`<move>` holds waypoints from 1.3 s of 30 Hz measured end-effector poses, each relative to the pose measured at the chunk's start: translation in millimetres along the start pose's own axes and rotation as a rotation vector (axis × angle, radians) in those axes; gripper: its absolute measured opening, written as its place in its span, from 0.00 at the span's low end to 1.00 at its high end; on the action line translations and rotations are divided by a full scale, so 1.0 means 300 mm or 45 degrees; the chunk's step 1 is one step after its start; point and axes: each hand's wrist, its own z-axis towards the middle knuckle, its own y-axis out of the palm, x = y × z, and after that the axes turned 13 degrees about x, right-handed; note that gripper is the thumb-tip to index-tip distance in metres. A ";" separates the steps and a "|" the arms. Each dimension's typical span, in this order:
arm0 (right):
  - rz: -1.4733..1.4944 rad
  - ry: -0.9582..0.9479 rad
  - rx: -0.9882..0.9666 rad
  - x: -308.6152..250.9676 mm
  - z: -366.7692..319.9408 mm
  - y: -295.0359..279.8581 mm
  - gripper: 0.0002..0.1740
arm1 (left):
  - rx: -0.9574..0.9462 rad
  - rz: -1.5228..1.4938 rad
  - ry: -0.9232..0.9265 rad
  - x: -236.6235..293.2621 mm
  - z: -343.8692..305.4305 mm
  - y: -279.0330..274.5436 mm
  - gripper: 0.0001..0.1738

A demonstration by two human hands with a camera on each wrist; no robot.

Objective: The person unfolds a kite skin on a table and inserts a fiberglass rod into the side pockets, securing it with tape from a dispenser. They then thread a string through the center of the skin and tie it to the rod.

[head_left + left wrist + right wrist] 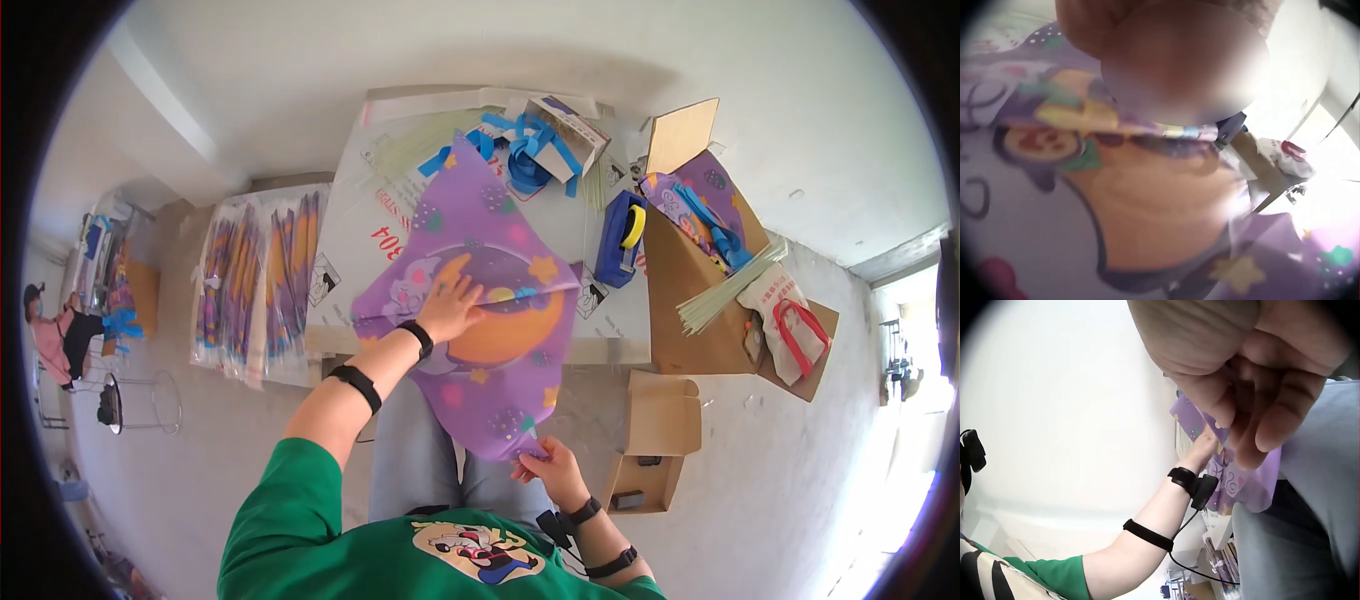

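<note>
A purple printed sheet [500, 400] with an orange moon, stars and a grey cartoon animal lies across the table edge, its near part hanging over the lap. My left hand [452, 308] rests on its middle with fingers spread, right by a fold that crosses the moon. At the sheet's near corner, my right hand [552, 470] pinches the purple edge between thumb and fingers. In the left wrist view the hand is a blur above the moon print [1154, 212]. The right wrist view has the curled fingers [1279, 419] close up, the sheet [1254, 481] beyond them.
Blue ribbons [530, 150] and an opened box [565, 140] lie at the table's back. A blue tape dispenser [622, 238] stands on the right, beside a cardboard box [690, 300] holding printed sheets, pale sticks [730, 288] and a white bag [785, 320]. Wrapped bundles [255, 280] lie left.
</note>
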 end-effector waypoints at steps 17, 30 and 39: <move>-0.868 -0.226 0.133 -0.012 -0.046 -0.218 0.13 | 0.301 0.057 -0.105 -0.175 0.130 0.019 0.32; -1.805 -1.484 0.307 -0.145 0.543 -0.090 0.28 | -0.036 0.010 -0.407 -0.174 -0.209 -0.024 0.39; -1.858 -1.042 0.059 -0.049 0.462 -0.049 0.19 | -0.292 0.100 -0.197 -0.266 -0.174 -0.173 0.40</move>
